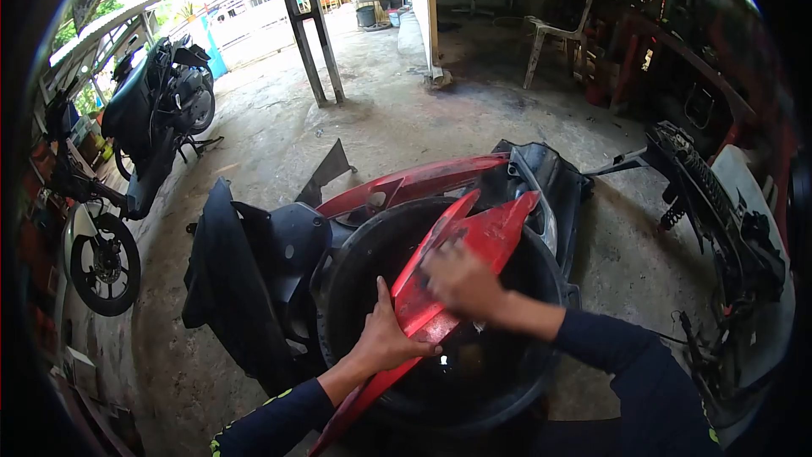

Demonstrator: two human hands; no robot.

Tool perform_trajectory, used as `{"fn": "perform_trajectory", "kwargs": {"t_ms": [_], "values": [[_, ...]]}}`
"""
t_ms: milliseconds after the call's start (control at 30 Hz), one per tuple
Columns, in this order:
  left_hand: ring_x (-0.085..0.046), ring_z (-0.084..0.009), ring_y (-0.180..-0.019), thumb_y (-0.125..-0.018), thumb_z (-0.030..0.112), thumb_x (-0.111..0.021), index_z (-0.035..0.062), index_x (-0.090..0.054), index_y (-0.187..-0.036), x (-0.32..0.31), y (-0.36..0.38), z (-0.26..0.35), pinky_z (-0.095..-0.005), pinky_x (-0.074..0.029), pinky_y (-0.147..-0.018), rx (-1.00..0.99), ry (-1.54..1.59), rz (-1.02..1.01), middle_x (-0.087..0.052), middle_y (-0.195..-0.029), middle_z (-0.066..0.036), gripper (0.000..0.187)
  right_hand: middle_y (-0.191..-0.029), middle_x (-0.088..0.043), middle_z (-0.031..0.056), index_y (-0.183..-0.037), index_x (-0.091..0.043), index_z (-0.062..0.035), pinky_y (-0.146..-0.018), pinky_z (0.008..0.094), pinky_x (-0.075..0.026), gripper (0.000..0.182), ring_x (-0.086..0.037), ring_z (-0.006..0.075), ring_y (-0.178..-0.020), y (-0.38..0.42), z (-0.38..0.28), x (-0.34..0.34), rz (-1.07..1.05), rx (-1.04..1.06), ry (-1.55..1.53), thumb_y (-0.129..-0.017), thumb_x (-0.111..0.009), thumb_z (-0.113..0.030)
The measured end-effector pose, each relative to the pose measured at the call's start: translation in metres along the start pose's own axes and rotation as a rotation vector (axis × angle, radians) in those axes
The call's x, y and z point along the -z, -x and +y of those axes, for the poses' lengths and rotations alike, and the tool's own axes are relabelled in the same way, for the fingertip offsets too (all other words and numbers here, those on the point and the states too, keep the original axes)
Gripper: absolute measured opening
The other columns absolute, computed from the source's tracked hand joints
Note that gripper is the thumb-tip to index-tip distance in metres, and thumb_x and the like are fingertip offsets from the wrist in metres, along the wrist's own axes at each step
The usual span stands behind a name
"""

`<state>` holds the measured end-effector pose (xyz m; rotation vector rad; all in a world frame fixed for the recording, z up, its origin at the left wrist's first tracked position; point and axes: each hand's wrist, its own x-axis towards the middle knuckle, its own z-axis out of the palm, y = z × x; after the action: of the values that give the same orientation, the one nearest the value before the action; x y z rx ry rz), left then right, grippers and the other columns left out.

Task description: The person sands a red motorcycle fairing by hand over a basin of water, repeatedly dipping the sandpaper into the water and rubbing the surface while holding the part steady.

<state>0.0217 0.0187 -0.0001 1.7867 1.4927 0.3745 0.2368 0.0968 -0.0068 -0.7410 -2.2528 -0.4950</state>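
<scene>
A long red motorcycle fairing panel (491, 233) lies slanted over a large black tub (338, 330), its lower end reaching toward me. My left hand (385, 340) grips the panel's left edge, thumb across the wet lower face and index finger pointing up along the side. My right hand (461, 283) presses on the panel's middle, blurred by motion, with its fingers curled in. Something dark shows under those fingers, too smeared to name. Water with bright reflections stands in the tub beneath the panel.
Black plastic body panels (245, 271) lean left of the tub. Another red panel (414, 182) and a black part (550, 173) lie behind it. A motorcycle (152, 110) stands at left, a stripped frame (719, 203) at right. Farther back are a metal post (309, 25) and a plastic chair (562, 30).
</scene>
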Motion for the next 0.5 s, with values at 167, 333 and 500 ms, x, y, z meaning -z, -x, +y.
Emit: {"fn": "perform_trajectory", "kwargs": {"t_ms": [167,333,500], "values": [[-0.042,-0.0500,-0.143,-0.060,0.055,-0.095,-0.0135,0.016,-0.156,0.010,0.005,0.012,-0.0497,-0.029,-0.123,0.038,0.156,-0.036,-0.036,-0.154,-0.040,0.162,-0.097,-0.068,0.0127,-0.096,-0.072,-0.0064,-0.087,0.0504,-0.055,0.019,-0.068,0.0312,-0.094,0.008,0.060,-0.015,-0.349,-0.261,-0.027,-0.089,-0.062,-0.021],[-0.044,-0.0494,-0.141,-0.060,0.050,-0.097,-0.0118,0.017,-0.157,0.001,-0.001,0.003,-0.0483,-0.035,-0.120,0.010,0.020,0.016,-0.040,-0.152,-0.040,0.162,-0.111,-0.070,0.0158,-0.107,-0.070,-0.0028,-0.104,0.0548,-0.048,0.028,-0.068,0.0357,-0.103,0.012,-0.021,0.005,-0.107,-0.004,-0.121,-0.086,-0.067,-0.022],[-0.045,-0.0528,-0.138,-0.060,0.049,-0.096,-0.0113,0.017,-0.157,0.002,0.004,0.010,-0.0530,-0.035,-0.119,0.065,0.053,-0.003,-0.041,-0.151,-0.039,0.161,-0.097,-0.066,0.0124,-0.096,-0.068,-0.0047,-0.087,0.0518,-0.051,0.017,-0.064,0.0320,-0.089,0.012,0.058,-0.017,-0.285,-0.170,0.075,-0.087,-0.063,-0.019]]}}
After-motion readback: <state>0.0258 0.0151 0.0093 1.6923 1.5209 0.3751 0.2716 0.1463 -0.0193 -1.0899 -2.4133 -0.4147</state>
